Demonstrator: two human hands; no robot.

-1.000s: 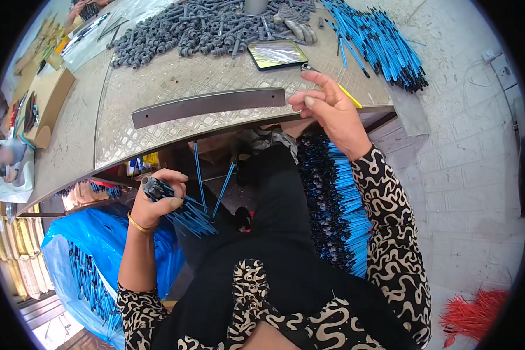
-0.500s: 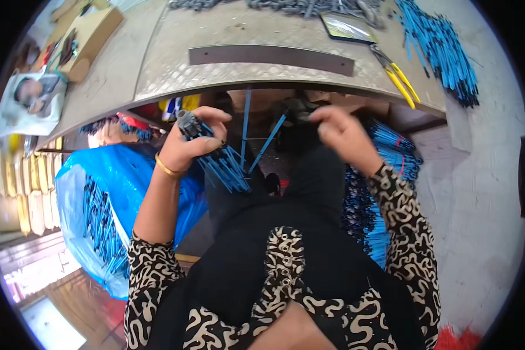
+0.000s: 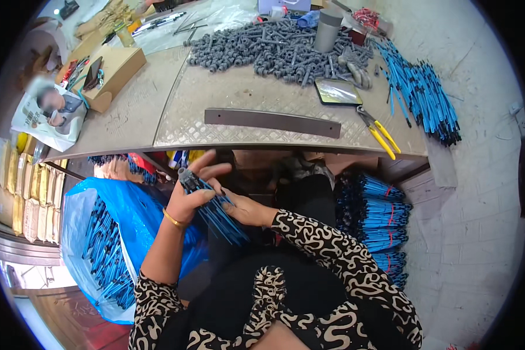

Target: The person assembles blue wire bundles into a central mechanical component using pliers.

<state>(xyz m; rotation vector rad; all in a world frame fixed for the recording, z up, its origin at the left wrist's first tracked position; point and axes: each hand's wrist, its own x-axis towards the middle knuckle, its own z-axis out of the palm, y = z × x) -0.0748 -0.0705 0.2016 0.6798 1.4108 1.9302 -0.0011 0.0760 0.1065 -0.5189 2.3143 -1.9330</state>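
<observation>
My left hand [image 3: 186, 201] is closed around a bundle of thin blue cables [image 3: 224, 224], its thumb across them and some fingers raised. Grey ribbed plastic fittings [image 3: 188, 179] show at the bundle's upper end, and the blue lengths slant down over my lap. Against the bundle's right side my right hand [image 3: 246, 209] is closed, its fingertips partly hidden among the cables. On the left, a blue plastic bag [image 3: 140, 201] holds many similar cables.
On the table [image 3: 175, 119] lie a dark metal strip [image 3: 274, 123], yellow-handled pliers [image 3: 382, 137], a small mirror-like tray [image 3: 338, 92] and a heap of grey fittings [image 3: 245, 52]. Blue cables [image 3: 423, 96] lie at the table's right end. Tied cable bundles [image 3: 385, 216] are stacked below.
My right hand has come left from the open space to the bundle. Two loose blue cables beside the bundle no longer show apart from it. The view has tilted up, showing more table.
</observation>
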